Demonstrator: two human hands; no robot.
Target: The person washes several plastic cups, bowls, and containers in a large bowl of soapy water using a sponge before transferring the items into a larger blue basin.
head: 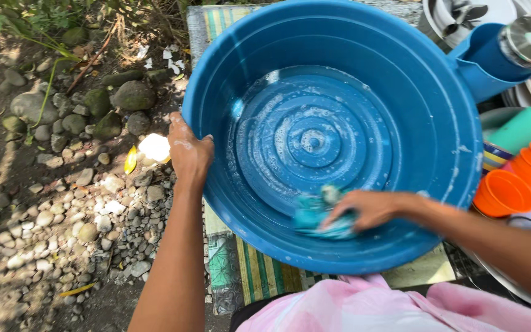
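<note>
Inside tilted blue basin [401, 117], teal cloth [312, 215]

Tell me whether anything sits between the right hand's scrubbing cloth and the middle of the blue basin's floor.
Nothing visible does. The right hand presses the teal cloth against the blue basin near its lower wall; only wet, soapy floor lies between. The left hand grips the rim, clear of it.

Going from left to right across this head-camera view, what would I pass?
Stony ground → left hand on the rim of the big blue basin → teal scrubbing cloth → right hand → stacked orange cups.
</note>
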